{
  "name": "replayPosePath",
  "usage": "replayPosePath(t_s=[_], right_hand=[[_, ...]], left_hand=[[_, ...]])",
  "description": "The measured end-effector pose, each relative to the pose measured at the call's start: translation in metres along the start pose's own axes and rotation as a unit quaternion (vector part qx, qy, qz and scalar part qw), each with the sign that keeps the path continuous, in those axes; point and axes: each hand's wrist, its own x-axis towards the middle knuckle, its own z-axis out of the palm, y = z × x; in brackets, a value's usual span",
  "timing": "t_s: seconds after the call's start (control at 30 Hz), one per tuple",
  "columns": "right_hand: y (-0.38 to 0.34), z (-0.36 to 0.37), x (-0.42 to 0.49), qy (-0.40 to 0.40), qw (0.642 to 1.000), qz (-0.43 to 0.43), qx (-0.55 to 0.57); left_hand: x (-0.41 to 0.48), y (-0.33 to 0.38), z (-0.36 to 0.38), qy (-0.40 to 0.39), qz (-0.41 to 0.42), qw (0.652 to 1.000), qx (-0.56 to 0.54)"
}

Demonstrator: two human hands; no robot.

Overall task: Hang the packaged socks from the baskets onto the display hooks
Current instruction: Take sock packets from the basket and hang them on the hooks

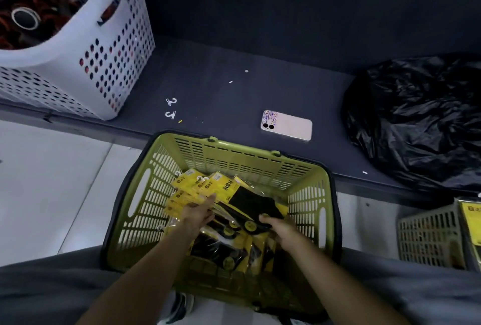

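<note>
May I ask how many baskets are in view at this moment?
3. A white basket at upper left; a green basket at centre; a grey basket at the lower right edge, partly cut off. Others may lie outside the frame.

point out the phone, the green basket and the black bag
phone (288, 126), head view, middle of its back
green basket (247, 161), head view, far wall
black bag (416, 121), head view, crumpled middle

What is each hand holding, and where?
The right hand grips the top sock pack by its black lower end; the left hand lies on the yellow packs beside it, grip unclear.
</note>
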Motion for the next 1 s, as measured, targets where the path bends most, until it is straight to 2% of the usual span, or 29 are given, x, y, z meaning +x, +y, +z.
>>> replayPosePath(t_s=[0.13,0.37,0.57,0.67,0.73,0.8,0.9,1.0], right_hand=[[0.001,-0.006,-0.013,-0.073,0.997,0.019,-0.007],[0.005,-0.026,-0.036,-0.051,0.997,-0.001,-0.056],[0.003,-0.017,-0.066,-0.088,0.991,-0.073,-0.068],[-0.004,-0.018,-0.081,-0.054,0.976,-0.134,-0.163],[-0.012,-0.018,-0.091,-0.004,0.957,-0.194,-0.214],[-0.026,-0.014,-0.106,0.023,0.929,-0.307,-0.205],[-0.053,-0.005,-0.130,-0.059,0.876,-0.443,-0.180],[-0.061,0.002,-0.140,-0.126,0.867,-0.466,-0.127]], left_hand=[[-0.007,-0.001,-0.004,-0.064,-0.040,0.997,-0.015],[-0.034,0.002,-0.008,-0.220,-0.026,0.973,0.059],[-0.061,0.012,-0.012,-0.204,0.049,0.978,-0.010],[-0.082,0.019,-0.016,-0.205,0.069,0.976,0.002],[-0.097,0.027,-0.017,-0.196,0.123,0.972,0.043],[-0.112,0.041,-0.019,-0.207,0.197,0.954,0.093],[-0.133,0.065,-0.020,-0.239,0.308,0.902,0.187],[-0.140,0.075,-0.019,-0.242,0.374,0.858,0.254]])
